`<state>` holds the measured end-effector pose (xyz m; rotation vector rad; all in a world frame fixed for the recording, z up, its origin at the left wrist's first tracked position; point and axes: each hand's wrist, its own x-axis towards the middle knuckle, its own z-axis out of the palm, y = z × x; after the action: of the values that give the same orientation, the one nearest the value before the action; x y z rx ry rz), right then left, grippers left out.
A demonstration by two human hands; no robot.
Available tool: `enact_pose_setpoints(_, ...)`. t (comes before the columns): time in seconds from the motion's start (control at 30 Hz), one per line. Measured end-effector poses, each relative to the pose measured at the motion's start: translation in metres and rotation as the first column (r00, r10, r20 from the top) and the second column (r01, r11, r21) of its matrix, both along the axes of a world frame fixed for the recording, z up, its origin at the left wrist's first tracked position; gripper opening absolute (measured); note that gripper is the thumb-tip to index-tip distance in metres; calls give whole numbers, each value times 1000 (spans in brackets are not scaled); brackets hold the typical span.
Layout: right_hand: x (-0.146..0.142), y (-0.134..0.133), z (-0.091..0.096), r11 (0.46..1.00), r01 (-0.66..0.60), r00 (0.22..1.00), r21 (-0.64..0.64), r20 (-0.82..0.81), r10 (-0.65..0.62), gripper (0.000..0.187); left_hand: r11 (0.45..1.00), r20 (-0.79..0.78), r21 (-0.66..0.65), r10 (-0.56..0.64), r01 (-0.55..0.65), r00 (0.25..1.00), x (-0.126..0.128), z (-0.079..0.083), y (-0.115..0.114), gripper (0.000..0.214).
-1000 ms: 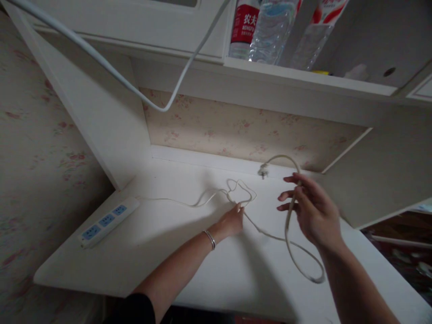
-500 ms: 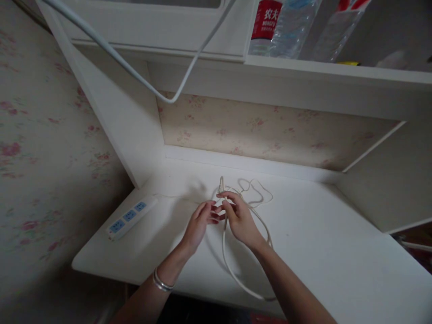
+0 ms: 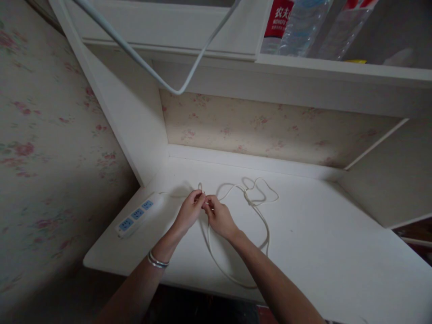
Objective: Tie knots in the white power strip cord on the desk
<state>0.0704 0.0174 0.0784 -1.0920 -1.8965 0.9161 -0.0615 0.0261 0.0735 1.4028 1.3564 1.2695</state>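
A thin white power cord (image 3: pixel 257 211) lies in loose loops on the white desk (image 3: pixel 320 243). My left hand (image 3: pixel 189 210) and my right hand (image 3: pixel 218 217) meet over the cord's left part, fingertips together, both pinching the cord close to its end. A silver bangle sits on my left wrist. The cord runs left to a white power strip (image 3: pixel 137 214) with blue sockets at the desk's left edge. One big loop of cord hangs toward the desk's front edge below my right arm.
A shelf above holds water bottles (image 3: pixel 297 27) with red labels. A thicker white cable (image 3: pixel 151 74) droops across the cabinet front. Floral wallpaper covers the left wall and the back panel. A white side panel (image 3: pixel 381 180) closes the desk at right.
My hands have come together and shifted left toward the power strip. A second ago they were apart, the right one lifting the plug end above the desk.
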Motion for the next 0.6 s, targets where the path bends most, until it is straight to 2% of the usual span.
enact_pose_setpoints(0.13, -2, -1, -9, 997, -50, 997, -54, -58, 47, 20, 997, -91, -9, 76, -77, 993, -8, -10, 11, 29)
enact_pose_setpoints(0.2, 1, 1, -19, 992, -16, 993, -124, -115, 2, 20, 995, -217, 10, 100, -100, 971, -16, -14, 17, 28)
enact_pose_setpoints(0.23, 3, 4, -26, 980, 30, 989, -198, -139, -58, 20, 994, -303, 25, 107, -105, 947, -22, -16, 20, 27)
enact_pose_setpoints(0.27, 5, 7, -33, 952, 80, 979, -296, -155, -130, 21, 993, -394, 41, 117, -110, 912, -28, -17, 23, 26)
enact_pose_setpoints(0.33, 10, 16, -45, 857, 135, 954, -497, -168, -248, 26, 989, -554, 62, 147, -136, 819, -41, -20, 26, 26)
enact_pose_setpoints(0.4, 13, 27, -53, 764, 120, 935, -633, -186, -301, 31, 982, -680, 76, 178, -174, 711, -53, -22, 29, 26)
enact_pose_setpoints(0.43, 13, 33, -55, 738, 108, 928, -666, -199, -315, 32, 979, -733, 80, 187, -190, 654, -58, -24, 30, 27)
enact_pose_setpoints(0.53, 9, 47, -57, 702, 75, 897, -709, -259, -357, 29, 968, -858, 106, 205, -228, 471, -70, -30, 33, 30)
enact_pose_setpoints(0.6, 5, 52, -56, 707, 64, 873, -704, -303, -381, 26, 966, -895, 117, 203, -231, 396, -75, -33, 35, 32)
